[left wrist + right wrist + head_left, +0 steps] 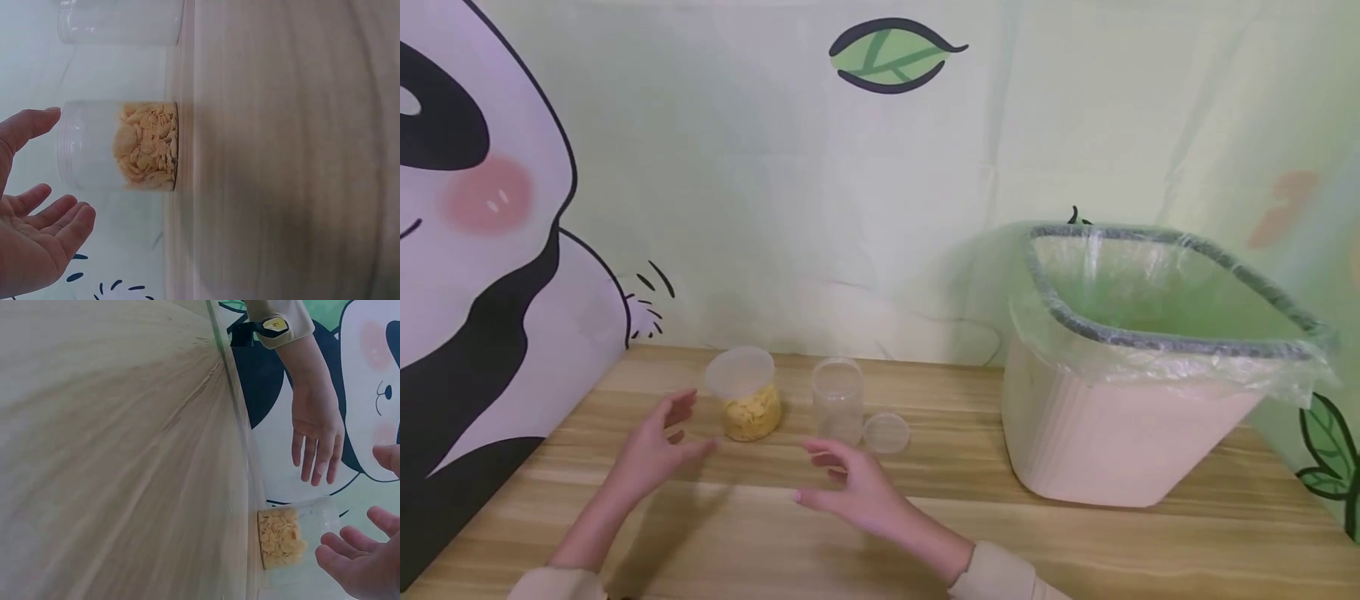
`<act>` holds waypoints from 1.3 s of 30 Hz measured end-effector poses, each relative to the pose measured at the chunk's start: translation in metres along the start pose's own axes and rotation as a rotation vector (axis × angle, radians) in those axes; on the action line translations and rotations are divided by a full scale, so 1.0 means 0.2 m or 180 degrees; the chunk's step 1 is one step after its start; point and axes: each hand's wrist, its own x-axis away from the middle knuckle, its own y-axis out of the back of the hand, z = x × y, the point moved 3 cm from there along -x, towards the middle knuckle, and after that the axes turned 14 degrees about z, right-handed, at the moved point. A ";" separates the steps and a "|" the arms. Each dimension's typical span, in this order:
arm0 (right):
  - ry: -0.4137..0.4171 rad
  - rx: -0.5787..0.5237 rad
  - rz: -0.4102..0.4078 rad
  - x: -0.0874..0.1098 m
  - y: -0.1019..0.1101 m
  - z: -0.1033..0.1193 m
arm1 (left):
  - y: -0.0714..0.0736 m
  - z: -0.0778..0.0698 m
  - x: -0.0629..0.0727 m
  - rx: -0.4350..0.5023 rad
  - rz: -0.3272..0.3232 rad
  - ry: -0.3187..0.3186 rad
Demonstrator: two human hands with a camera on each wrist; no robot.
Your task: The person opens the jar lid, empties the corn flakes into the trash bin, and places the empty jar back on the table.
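A clear plastic jar (752, 408) partly filled with yellow flakes (150, 145) stands upright near the back of the table; its round top looks whitish. My left hand (658, 446) hovers at its left front, thumb and fingers spread apart, touching nothing. To the jar's right stands a second clear jar (838, 396), seemingly with nothing inside. Beside that one lies a round clear lid (887, 433). My right hand (857, 487) is raised in front of the second jar, its fingers loosely bent around air. Both hands show in the right wrist view.
A whitish bin (1075, 433) with a plastic liner and a grey rim stands on the right of the wooden table (760, 533). Behind rises a pale green backdrop (760, 167) printed with a panda and leaves.
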 end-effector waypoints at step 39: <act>-0.0520 0.0061 -0.1029 -0.53 -0.16 -0.18 | 0.05 0.01 -0.33 -0.0168 0.0386 0.0242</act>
